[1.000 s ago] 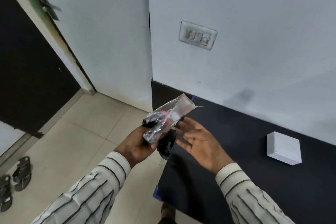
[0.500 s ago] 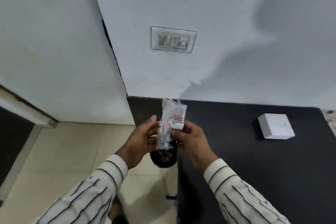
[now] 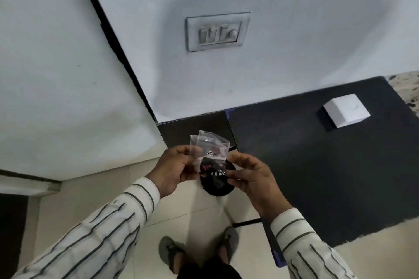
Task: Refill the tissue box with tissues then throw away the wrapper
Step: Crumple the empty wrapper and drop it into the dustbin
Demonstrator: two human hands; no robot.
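Observation:
A crumpled clear plastic wrapper point(image 3: 209, 150) with a red and white label is pinched between both hands at centre frame. My left hand point(image 3: 173, 169) grips its left edge and my right hand point(image 3: 251, 178) grips its lower right part. Directly below the wrapper stands a small round black bin point(image 3: 217, 184) on the floor, mostly hidden by the wrapper and my fingers. The white tissue box point(image 3: 345, 110) sits closed on the black table point(image 3: 328, 176) at the right, well away from both hands.
A white wall with a switch plate point(image 3: 217, 31) rises behind the table. A white door point(image 3: 56, 75) stands at the left. Cream floor tiles point(image 3: 188, 217) lie below, with my sandalled feet point(image 3: 169, 251) near the bottom edge beside the table leg.
The view has swung right and tilted down toward the bin. My right hand, open a second ago, now grips the wrapper alongside my left, and the wrapper has turned upright over the bin.

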